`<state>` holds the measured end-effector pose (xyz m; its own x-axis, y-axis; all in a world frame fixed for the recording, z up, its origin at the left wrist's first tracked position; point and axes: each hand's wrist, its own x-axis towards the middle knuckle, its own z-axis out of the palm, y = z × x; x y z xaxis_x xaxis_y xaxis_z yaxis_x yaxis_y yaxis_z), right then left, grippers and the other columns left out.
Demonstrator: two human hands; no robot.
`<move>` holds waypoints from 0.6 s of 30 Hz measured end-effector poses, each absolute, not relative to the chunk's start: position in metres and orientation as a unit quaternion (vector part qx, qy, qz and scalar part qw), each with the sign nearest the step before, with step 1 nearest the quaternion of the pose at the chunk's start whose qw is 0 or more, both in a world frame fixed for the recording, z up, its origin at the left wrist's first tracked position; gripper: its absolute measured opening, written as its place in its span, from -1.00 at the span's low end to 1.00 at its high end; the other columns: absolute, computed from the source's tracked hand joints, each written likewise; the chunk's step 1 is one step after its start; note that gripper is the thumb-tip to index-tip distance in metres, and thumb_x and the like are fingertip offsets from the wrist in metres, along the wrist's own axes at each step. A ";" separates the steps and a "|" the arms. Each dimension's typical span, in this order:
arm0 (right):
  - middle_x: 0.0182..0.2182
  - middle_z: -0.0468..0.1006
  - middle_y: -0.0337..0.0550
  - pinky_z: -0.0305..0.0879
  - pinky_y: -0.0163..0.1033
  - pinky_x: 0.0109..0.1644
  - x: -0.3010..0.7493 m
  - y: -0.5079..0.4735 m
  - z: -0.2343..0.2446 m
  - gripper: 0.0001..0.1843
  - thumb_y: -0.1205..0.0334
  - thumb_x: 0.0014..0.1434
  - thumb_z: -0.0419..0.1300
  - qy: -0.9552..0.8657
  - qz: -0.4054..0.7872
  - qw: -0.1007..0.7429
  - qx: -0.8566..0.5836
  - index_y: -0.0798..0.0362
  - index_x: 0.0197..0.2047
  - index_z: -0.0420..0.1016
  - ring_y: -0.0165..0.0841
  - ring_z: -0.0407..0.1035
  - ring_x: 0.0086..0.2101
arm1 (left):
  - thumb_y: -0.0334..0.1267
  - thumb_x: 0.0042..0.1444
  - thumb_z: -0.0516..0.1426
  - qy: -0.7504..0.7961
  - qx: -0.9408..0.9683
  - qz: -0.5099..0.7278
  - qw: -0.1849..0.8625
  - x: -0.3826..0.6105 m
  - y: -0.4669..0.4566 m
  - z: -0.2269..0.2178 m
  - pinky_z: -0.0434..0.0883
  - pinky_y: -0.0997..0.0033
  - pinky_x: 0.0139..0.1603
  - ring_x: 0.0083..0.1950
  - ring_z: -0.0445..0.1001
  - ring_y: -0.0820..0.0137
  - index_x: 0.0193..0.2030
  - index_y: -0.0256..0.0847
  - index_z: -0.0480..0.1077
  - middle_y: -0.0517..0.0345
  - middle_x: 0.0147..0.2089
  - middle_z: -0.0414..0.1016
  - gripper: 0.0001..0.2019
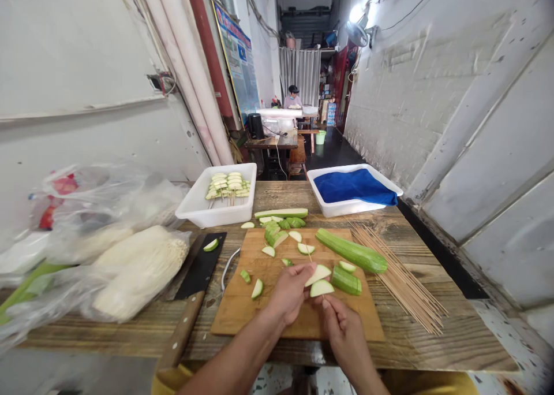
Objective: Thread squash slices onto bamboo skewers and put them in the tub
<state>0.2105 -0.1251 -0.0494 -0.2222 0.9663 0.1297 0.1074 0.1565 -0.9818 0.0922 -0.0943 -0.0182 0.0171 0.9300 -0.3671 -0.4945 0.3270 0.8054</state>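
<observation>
My left hand [289,291] pinches two pale zucchini wedges [319,280] over the wooden cutting board [242,308]. My right hand [341,325] is closed on a thin bamboo skewer just below the wedges, its tip at the lower slice. Loose zucchini slices [281,236] lie scattered on the board. A long half zucchini [351,250] and a shorter piece [346,280] rest right of my hands.
A cleaver [197,279] lies left of the board. Bagged enoki mushrooms [138,268] sit at the left. A white tub [203,207] holds finished skewers; another tub [329,207] holds a blue cloth. Bamboo skewers [402,279] lie at the right. A person sits far down the corridor.
</observation>
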 end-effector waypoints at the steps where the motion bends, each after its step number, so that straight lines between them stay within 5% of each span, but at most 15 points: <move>1: -0.56 0.39 -0.18 0.19 -0.36 -0.43 0.211 -0.124 -0.051 -0.69 0.10 0.18 0.03 -0.616 0.483 0.442 -0.438 0.11 -0.32 0.50 -0.37 0.28 -0.52 | -0.21 0.01 0.13 0.453 0.241 0.528 0.677 0.092 -0.095 -0.019 0.31 0.51 -0.61 -0.52 0.42 0.41 -0.34 -0.27 0.46 0.01 -0.36 0.55 -0.83; 5: -0.69 0.13 -0.35 -0.05 -0.40 -0.62 0.220 -0.120 -0.056 -0.67 0.06 0.17 0.02 -0.600 0.483 0.433 -0.468 0.13 -0.30 0.47 -0.48 0.02 -0.67 | -0.12 0.07 0.07 0.450 0.246 0.538 0.669 0.079 -0.090 -0.020 0.42 0.40 -0.37 -0.28 0.49 0.31 -0.19 -0.24 0.42 -0.06 -0.18 0.52 -0.73; 11: -0.71 0.02 -0.41 -0.11 -0.40 -0.63 0.234 -0.116 -0.056 -0.61 -0.03 0.15 0.02 -0.534 0.488 0.468 -0.507 0.15 -0.27 0.41 -0.50 -0.04 -0.69 | -0.31 -0.05 0.17 0.583 0.403 0.599 0.372 0.040 -0.067 -0.015 0.22 0.32 0.09 -0.04 0.39 0.28 -0.15 -0.19 0.44 0.03 -0.11 0.48 -0.73; 18: -0.71 0.00 -0.42 -0.12 -0.40 -0.65 0.237 -0.115 -0.061 -0.57 -0.08 0.13 -0.01 -0.532 0.499 0.456 -0.509 0.15 -0.29 0.39 -0.50 -0.05 -0.69 | -0.40 0.00 0.04 0.576 0.749 0.257 0.203 0.046 -0.041 -0.020 0.12 0.12 0.11 0.03 0.29 0.18 -0.08 -0.21 0.39 -0.02 -0.09 0.44 -0.69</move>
